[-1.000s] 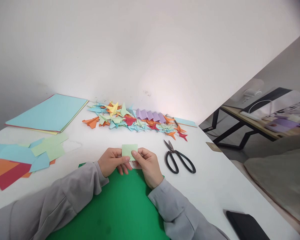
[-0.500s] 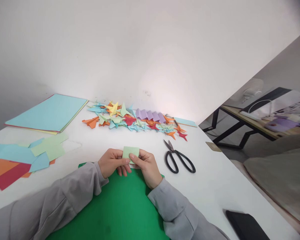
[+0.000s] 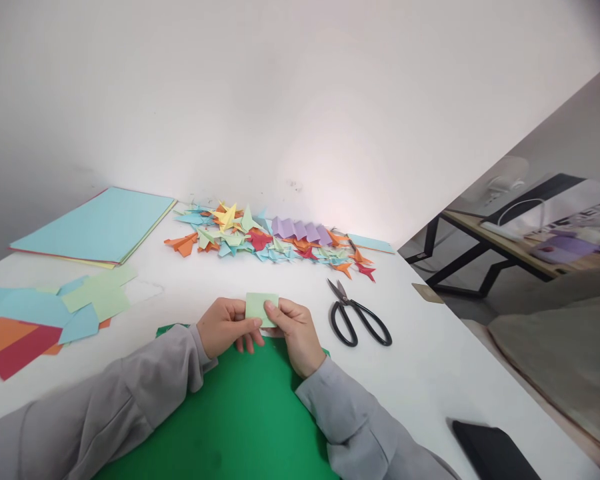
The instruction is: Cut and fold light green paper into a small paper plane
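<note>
A small pale green folded paper (image 3: 259, 306) is pinched between both hands just above the far edge of a green mat (image 3: 230, 420). My left hand (image 3: 223, 325) grips its left side with thumb and fingers closed. My right hand (image 3: 296, 331) holds the right side, thumb pressed on top of the paper. Both arms wear grey sleeves.
Black scissors (image 3: 359, 321) lie right of my right hand. A heap of folded coloured paper shapes (image 3: 270, 241) sits farther back. A stack of coloured sheets (image 3: 100, 225) lies at back left, loose paper pieces (image 3: 40, 313) at left. A black object (image 3: 493, 452) sits near the front right edge.
The paper has shifted slightly in my fingers and my right thumb has moved a little on it; the hands stay in the same spot.
</note>
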A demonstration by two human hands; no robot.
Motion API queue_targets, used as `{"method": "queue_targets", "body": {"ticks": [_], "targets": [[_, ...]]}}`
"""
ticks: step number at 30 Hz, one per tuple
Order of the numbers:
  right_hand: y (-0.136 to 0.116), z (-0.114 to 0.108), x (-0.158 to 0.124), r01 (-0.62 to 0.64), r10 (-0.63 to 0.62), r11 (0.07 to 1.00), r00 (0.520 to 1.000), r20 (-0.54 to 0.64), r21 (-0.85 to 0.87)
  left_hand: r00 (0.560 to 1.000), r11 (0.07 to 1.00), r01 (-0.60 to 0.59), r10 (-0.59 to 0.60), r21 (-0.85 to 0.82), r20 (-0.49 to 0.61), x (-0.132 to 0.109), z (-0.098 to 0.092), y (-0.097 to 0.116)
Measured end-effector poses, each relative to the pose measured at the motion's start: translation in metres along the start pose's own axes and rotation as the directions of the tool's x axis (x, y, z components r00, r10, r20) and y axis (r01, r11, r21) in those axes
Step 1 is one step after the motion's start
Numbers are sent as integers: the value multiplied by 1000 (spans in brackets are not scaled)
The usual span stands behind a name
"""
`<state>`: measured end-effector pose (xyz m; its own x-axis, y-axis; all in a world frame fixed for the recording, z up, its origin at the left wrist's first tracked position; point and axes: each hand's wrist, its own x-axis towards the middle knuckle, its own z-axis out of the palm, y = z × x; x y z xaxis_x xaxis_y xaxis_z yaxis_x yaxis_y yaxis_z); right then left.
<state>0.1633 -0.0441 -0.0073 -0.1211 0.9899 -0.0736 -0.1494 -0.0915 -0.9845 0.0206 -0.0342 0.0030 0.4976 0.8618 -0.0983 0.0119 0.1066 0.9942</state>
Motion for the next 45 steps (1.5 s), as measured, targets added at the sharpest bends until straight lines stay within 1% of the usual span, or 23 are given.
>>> {"method": "queue_targets", "body": {"ticks": [5, 9, 14, 17, 20, 22, 25, 31, 36, 41, 45], "targets": [[3, -1, -2, 101, -95, 988, 994, 49, -120, 996, 997, -31, 37, 65, -86, -2, 3, 1], [3, 2, -3, 134, -128, 980, 991, 50, -147, 998, 999, -13, 16, 36, -63, -1, 3, 0], [3, 2, -1, 175, -160, 975, 980, 115, -140, 999, 1000, -12, 13, 26, -50, -1, 2, 0], [4, 1, 1, 150, -136, 981, 984, 120, -126, 999, 1000, -19, 20, 21, -43, 0, 2, -2], [1, 1, 0, 68, -60, 996, 988, 143, -56, 998, 999, -45, 46, 4, -32, 1, 1, -4], [-1, 2, -1, 18, -17, 1000, 992, 127, -10, 998, 998, -64, 64, -15, -12, 2, 0, -5], [-3, 2, -2, -12, 9, 999, 997, 76, 36, 997, 997, -69, 70, -39, 22, 3, -2, -5], [-1, 3, 0, -13, 12, 995, 1000, 11, 101, 995, 997, -45, 51, -65, 89, 3, -4, -4], [-1, 3, 0, 4, -5, 994, 1000, 12, 111, 986, 996, -57, 67, -71, 152, 5, -7, -5], [-1, 3, 0, 6, -8, 993, 1000, 11, 115, 983, 995, -59, 71, -76, 171, 5, -8, -4], [-1, 4, -1, 22, -20, 993, 1000, -13, 117, 981, 994, -58, 73, -88, 178, 4, -9, -4]]}}
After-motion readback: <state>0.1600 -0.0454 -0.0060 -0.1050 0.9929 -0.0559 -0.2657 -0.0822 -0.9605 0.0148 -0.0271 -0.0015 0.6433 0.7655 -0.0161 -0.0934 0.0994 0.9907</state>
